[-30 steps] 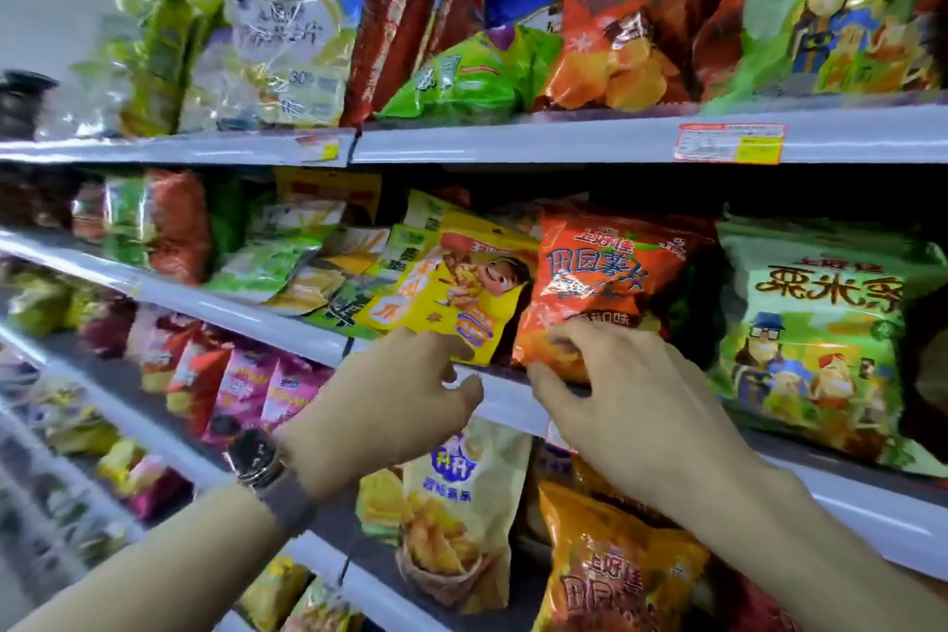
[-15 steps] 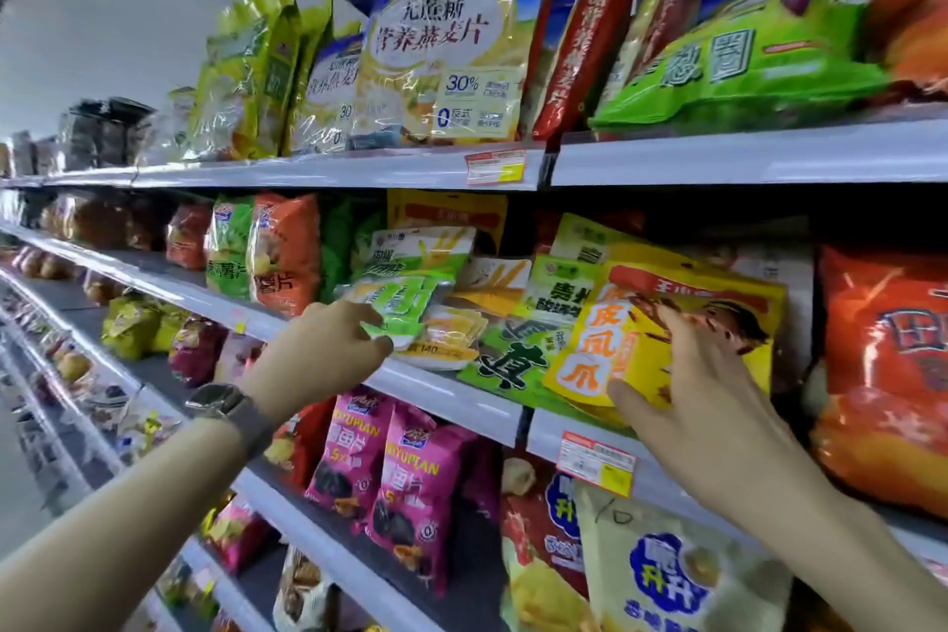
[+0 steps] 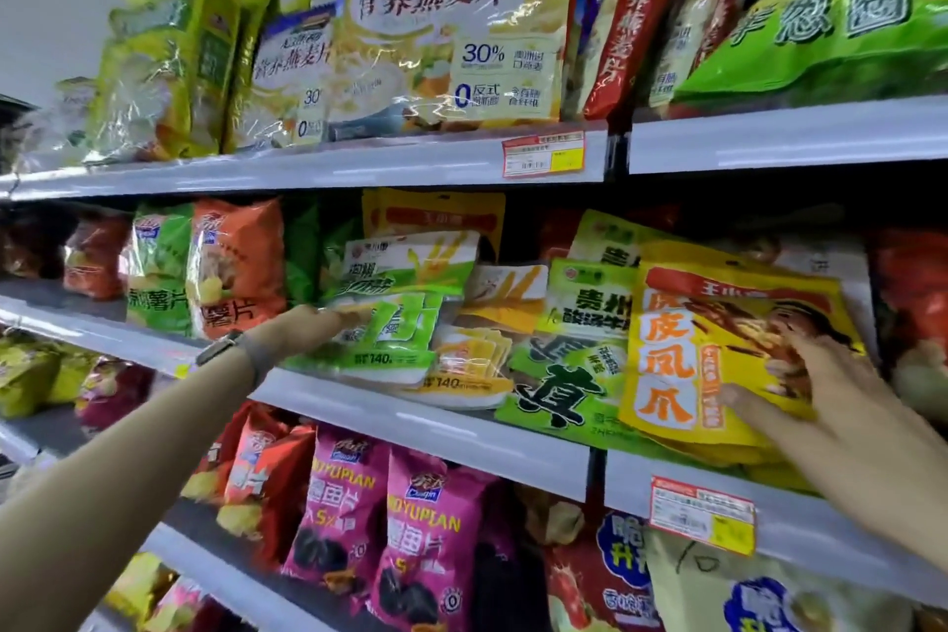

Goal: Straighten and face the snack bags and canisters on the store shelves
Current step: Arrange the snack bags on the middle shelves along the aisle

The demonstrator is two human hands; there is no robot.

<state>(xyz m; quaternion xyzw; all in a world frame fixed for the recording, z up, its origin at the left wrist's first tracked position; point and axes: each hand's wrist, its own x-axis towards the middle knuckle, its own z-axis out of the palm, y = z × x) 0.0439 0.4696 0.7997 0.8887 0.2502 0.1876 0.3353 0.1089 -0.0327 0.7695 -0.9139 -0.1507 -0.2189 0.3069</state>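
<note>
Yellow pouch (image 3: pixel 682 364), likely light, floppy, slick, overhangs the shelf edge (image 3: pixel 410 418): grip its sides. Your right hand (image 3: pixel 841 405) presses it flat-fingered; left hand (image 3: pixel 308 328), straight-fingered, touches green pouches (image 3: pixel 395 344).

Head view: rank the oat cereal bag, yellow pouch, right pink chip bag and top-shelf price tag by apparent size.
1-2. oat cereal bag and yellow pouch: they look about alike, and the bag is cut off by the frame, so unranked.
3. right pink chip bag.
4. price tag.
</note>
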